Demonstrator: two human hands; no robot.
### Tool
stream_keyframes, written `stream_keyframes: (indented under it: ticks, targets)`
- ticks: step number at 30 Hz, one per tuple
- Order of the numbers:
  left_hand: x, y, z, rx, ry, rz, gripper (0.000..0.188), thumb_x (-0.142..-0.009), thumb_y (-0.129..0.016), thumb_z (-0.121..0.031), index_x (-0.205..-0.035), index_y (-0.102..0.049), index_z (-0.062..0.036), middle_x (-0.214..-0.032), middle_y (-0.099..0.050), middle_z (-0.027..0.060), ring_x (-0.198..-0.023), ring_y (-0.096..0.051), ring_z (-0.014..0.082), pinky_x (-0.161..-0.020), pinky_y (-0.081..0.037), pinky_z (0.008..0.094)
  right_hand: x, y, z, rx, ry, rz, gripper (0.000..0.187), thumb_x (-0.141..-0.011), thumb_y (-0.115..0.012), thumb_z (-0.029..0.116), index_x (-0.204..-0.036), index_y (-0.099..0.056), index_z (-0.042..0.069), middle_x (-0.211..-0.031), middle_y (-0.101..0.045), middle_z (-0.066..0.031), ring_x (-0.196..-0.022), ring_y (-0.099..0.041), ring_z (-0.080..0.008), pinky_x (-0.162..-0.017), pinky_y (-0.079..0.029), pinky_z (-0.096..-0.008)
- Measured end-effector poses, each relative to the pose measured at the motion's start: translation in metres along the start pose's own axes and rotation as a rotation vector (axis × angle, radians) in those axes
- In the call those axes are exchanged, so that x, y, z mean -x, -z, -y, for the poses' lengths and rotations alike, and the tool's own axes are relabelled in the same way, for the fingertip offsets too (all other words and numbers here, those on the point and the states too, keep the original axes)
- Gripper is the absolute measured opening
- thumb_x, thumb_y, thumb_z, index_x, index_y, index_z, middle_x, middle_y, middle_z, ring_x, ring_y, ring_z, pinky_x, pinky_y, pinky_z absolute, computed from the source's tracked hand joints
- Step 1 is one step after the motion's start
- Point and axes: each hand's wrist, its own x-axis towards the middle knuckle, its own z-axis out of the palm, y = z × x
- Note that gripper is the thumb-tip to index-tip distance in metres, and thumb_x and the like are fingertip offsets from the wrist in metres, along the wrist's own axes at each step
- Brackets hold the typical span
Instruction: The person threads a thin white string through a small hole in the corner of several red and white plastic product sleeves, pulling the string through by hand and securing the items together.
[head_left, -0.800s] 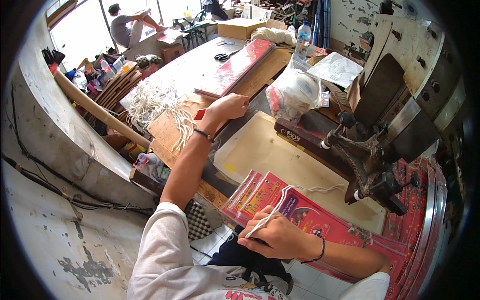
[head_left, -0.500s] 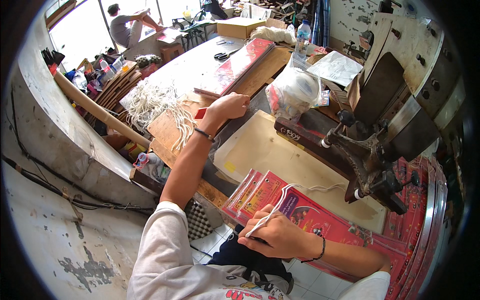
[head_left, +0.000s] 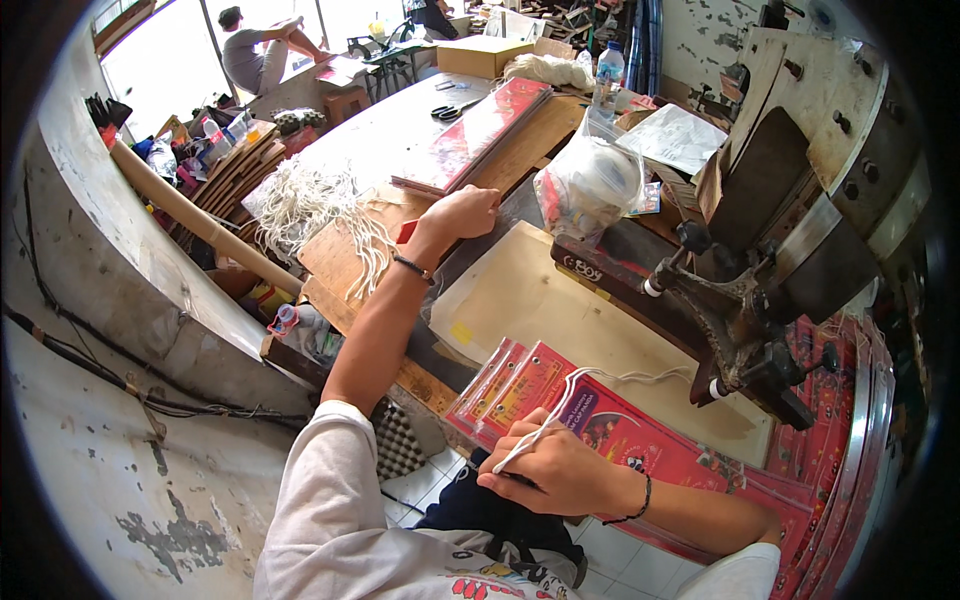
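Head view, white cord (head_left: pixel 567 388) in right hand (head_left: pixel 556 468), across red sheets (head_left: pixel 665 448)

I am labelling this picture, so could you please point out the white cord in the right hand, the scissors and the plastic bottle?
White cord (head_left: pixel 568 385): head view, on its upper bend.
Scissors (head_left: pixel 455 109): head view, where handles meet blades.
Plastic bottle (head_left: pixel 609 75): head view, on its body.
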Motion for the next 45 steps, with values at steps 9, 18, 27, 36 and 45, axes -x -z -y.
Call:
stream_keyframes:
  ticks: [9,18,27,36,45]
  targets:
    - [-0.002,-0.004,0.002,-0.013,0.041,-0.037,0.024,-0.092,-0.049,-0.013,-0.103,-0.066,-0.0015,-0.098,-0.070,0.0252,-0.098,-0.067,0.0417,-0.086,-0.050,0.0495,0.001,0.000,0.000,-0.003,-0.006,0.008,0.012,-0.093,-0.072,0.020,-0.085,-0.071,0.011,-0.080,-0.065,0.0010,-0.075,-0.060,-0.0186,-0.081,-0.041,-0.0348]
    - [-0.002,-0.002,0.004,0.060,-0.023,0.010,0.024,-0.092,-0.051,-0.015,-0.106,-0.066,-0.0019,-0.101,-0.071,0.0233,-0.099,-0.067,0.0413,-0.087,-0.051,0.0485,0.002,0.001,0.000,0.002,-0.004,-0.010,0.012,-0.092,-0.072,0.021,-0.086,-0.071,0.011,-0.081,-0.065,0.0007,-0.076,-0.061,-0.0188,-0.082,-0.041,-0.0348]
    - [0.000,0.000,0.002,0.066,0.035,0.031,0.026,-0.092,-0.053,-0.018,-0.109,-0.066,-0.0023,-0.104,-0.071,0.0225,-0.102,-0.066,0.0398,-0.089,-0.051,0.0476,0.002,0.003,0.001,-0.001,-0.074,0.083,0.022,-0.098,-0.064,0.025,-0.085,-0.070,0.008,-0.094,-0.072,-0.0009,-0.087,-0.064,-0.0225,-0.089,-0.044,-0.0399]
    - [-0.002,-0.002,0.003,-0.019,0.038,0.003,0.026,-0.094,-0.051,-0.018,-0.108,-0.066,-0.0025,-0.101,-0.070,0.0242,-0.099,-0.066,0.0413,-0.086,-0.051,0.0477,0.002,0.002,0.001,0.006,-0.072,0.084,0.022,-0.098,-0.063,0.026,-0.087,-0.070,0.009,-0.095,-0.072,-0.0018,-0.089,-0.065,-0.0237,-0.091,-0.044,-0.0407]
    - [-0.002,0.000,0.002,0.069,0.033,0.079,0.025,-0.095,-0.050,-0.017,-0.108,-0.065,-0.0025,-0.102,-0.070,0.0237,-0.100,-0.066,0.0410,-0.086,-0.051,0.0484,0.003,0.003,0.001,0.005,-0.075,0.084,0.023,-0.099,-0.062,0.027,-0.087,-0.070,0.008,-0.095,-0.072,-0.0017,-0.089,-0.065,-0.0237,-0.091,-0.044,-0.0406]
